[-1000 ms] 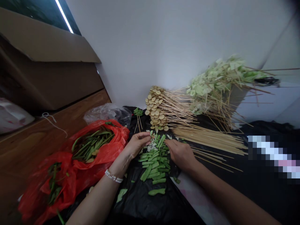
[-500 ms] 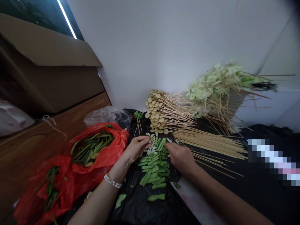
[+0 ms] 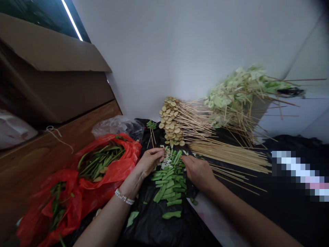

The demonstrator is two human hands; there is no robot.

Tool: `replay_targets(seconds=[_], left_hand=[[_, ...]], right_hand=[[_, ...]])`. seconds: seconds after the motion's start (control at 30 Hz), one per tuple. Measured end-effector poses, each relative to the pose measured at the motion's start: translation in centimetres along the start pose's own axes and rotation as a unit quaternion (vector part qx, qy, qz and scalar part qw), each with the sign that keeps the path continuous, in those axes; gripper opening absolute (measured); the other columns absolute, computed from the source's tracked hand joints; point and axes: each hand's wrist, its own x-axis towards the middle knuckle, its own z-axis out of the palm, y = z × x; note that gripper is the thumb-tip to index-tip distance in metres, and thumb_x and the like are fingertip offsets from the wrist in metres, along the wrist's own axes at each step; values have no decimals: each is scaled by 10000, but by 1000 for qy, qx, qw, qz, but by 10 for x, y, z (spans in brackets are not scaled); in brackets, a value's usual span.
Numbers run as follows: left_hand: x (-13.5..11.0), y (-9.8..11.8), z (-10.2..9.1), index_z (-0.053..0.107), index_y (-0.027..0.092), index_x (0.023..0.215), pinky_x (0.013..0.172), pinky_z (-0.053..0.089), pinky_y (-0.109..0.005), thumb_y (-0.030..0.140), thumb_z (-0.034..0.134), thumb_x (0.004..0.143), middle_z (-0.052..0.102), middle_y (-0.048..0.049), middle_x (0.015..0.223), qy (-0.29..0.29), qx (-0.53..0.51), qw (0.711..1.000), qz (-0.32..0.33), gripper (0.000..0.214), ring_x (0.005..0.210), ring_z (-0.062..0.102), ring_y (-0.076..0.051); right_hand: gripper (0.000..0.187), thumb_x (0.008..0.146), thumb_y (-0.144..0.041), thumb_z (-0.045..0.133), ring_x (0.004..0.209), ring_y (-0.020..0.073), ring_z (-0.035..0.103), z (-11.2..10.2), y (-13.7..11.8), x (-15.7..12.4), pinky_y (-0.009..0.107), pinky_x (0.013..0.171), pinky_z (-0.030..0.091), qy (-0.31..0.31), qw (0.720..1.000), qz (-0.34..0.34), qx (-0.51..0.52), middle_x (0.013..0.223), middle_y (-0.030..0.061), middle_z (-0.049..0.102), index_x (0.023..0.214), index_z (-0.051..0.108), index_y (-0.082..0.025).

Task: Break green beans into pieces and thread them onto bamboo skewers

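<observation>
Head view, on the black plastic sheet [image 3: 151, 223]:
- left hand [image 3: 150, 162]: fingers together at the cut green beans [image 3: 168, 178]
- right hand [image 3: 197, 173]: same (can't tell if gripping)

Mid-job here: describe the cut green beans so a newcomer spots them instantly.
Find the red plastic bag at left. Right of it, on black plastic sheeting, short cut green beans lie between the left hand and right hand. The beans in the bag are longer.

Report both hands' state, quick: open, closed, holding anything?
Left hand: fingers curled at the cut beans; cannot tell if holding.
Right hand: curled at the beans' edge, fingertips hidden; cannot tell.
</observation>
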Motion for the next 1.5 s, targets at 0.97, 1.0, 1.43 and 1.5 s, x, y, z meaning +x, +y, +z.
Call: replay_targets(seconds=[0.97,1.0,1.43,1.5], left_hand=[[-5,-7,6,728,91,724,631,507,-172,153,873,503,705,-44,712,-36,-32,998,-27,272,635,631,-88],[-5,-8,7,729,94,716,627,502,-171,173,884,478,702,-39,706,-36,-27,999,-23,295,631,625,-85],[-4,5,-4,728,130,789,571,398,-185,369,809,597,662,-13,688,-98,262,959,51,317,586,529,-73],[-5,8,-7,722,125,765,577,396,-200,366,793,615,661,-18,682,-140,320,935,57,293,588,525,-85]], right_hand=[[238,917,-140,379,749,136,614,9,-1,-2,235,648,363,39,999,-9,34,850,14,664,955,608,-192],[241,922,-145,374,744,136,613,9,-1,-2,235,644,361,38,999,-7,33,848,15,663,954,608,-192],[246,912,-159,399,699,133,603,4,4,-1,252,587,328,72,997,-12,4,829,20,666,981,633,-190],[247,912,-159,401,688,133,600,5,5,-1,254,581,321,77,997,-10,0,812,20,662,979,638,-188]])
